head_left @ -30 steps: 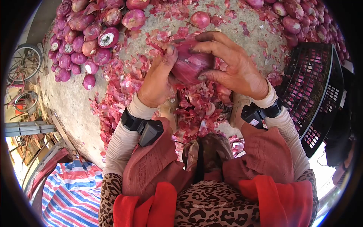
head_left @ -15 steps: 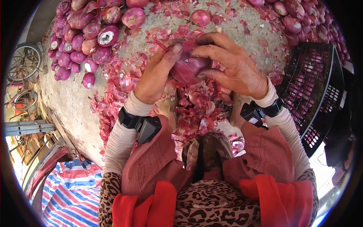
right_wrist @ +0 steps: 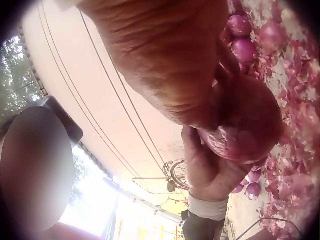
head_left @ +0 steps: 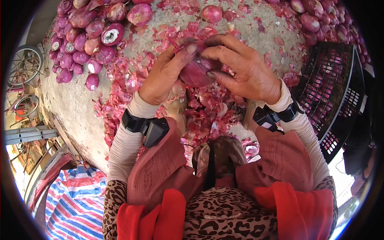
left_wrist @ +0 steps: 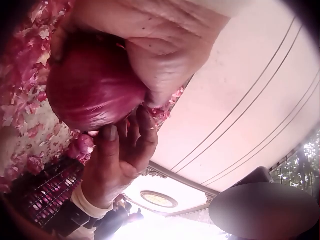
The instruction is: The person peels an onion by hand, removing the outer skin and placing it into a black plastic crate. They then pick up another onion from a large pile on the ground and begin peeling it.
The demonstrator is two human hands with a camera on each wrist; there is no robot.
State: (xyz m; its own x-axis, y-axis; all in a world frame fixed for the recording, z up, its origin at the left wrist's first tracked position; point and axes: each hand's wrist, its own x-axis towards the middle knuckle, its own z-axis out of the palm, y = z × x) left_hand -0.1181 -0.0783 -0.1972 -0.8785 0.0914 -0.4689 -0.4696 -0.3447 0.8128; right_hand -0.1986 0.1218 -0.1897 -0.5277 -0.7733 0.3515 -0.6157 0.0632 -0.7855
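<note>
Between both hands, above the skin-strewn ground, is a large red onion (head_left: pixel 196 75) with glossy purple skin. My left hand (head_left: pixel 161 78) grips it from the left, thumb lying over its top. From the other side my right hand (head_left: pixel 252 72) pinches at the skin with thumb and bent fingers. A loose flap of skin stands up by the left fingertips. The left wrist view shows the onion (left_wrist: pixel 90 95) under the left palm, right thumb tip at its lower edge. In the right wrist view, the onion (right_wrist: pixel 252 122) sits against the left fingers, and the right fingertips are mostly hidden.
Peeled-off skins (head_left: pixel 208 108) cover the concrete between the shoes. A heap of onions (head_left: pixel 90 36) lies at the left, another (head_left: pixel 324 18) at the far right. One onion (head_left: pixel 211 14) sits alone ahead. A black plastic crate (head_left: pixel 326 84) stands at the right.
The left hand has shifted left and slightly closer to the body, bringing the onion along. The right thumb and fingers have moved slightly left across the onion's skin.
</note>
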